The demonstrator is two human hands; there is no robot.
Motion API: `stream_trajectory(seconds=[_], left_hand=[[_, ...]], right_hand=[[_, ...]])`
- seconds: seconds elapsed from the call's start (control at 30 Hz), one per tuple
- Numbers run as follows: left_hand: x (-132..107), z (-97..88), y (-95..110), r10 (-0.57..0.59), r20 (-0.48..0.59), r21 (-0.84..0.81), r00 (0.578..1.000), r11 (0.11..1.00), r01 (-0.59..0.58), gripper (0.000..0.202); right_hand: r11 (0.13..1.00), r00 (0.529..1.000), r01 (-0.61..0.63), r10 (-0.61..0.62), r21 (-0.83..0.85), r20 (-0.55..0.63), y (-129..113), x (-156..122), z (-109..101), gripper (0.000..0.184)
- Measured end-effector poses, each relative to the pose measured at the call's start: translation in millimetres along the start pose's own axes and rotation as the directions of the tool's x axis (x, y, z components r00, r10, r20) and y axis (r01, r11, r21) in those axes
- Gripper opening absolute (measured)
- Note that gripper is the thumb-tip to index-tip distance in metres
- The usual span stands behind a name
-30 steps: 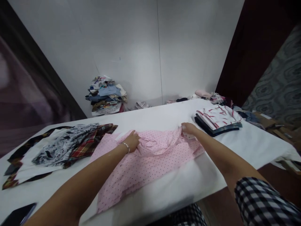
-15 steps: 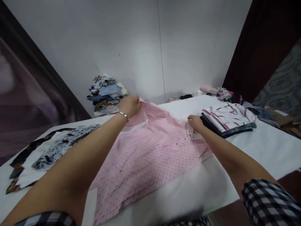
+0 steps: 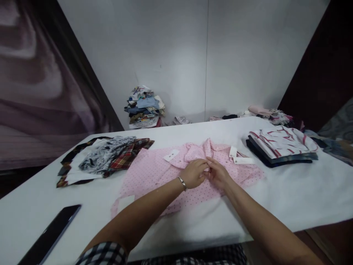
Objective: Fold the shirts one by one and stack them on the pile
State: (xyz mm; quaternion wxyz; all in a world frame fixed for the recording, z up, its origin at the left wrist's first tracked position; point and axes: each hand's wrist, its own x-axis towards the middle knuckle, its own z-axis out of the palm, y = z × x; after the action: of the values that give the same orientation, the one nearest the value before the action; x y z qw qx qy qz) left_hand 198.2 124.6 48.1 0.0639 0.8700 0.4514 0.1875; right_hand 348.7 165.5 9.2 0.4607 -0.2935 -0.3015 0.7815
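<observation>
1. Phone (image 3: 51,235): lies at the desk's (image 3: 30,202) near left, apart from the cloth, presumably to stay uncovered.
2. Loose clothes (image 3: 107,158): overlap, unfolded, apparently for easy reach.
3. Shirt (image 3: 154,171): pink, dotted, spread mid-desk, likely so both sides are reachable.
4. Left hand (image 3: 193,173) and right hand (image 3: 218,175): fingertips together over the shirt near its collar, seemingly because the spot is small; whether they pinch fabric cannot be told.
5. Folded stack (image 3: 282,145): right of the shirt, probably to keep its folds undisturbed.
</observation>
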Motion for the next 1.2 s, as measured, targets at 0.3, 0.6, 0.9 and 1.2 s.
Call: stream_trajectory(seconds=[0.3,0.6,0.9,1.2], left_hand=[[-38,4.2,-40,-0.384,-0.133,0.117,0.914,0.909,0.399,0.038],[-20,-28.5,-2,-0.527,-0.113,0.094,0.842,0.838,0.537,0.031],[-44,-1.6,50,-0.060,0.033,-0.103,0.998,0.993,0.063,0.017],[-101,-46.6,-84,-0.689,-0.012,-0.091,0.725,0.723,0.685,0.030]], right_hand=[[0.986,0.993,0.115,-0.117,0.120,0.014,-14,-13,15,0.028],[0.994,0.995,0.098,-0.096,0.056,-0.030,4,-55,24,0.051],[0.992,0.986,0.105,-0.114,-0.076,-0.120,32,-70,28,0.031],[0.927,0.975,0.185,-0.216,-0.327,-0.058,-69,-51,36,0.026]])
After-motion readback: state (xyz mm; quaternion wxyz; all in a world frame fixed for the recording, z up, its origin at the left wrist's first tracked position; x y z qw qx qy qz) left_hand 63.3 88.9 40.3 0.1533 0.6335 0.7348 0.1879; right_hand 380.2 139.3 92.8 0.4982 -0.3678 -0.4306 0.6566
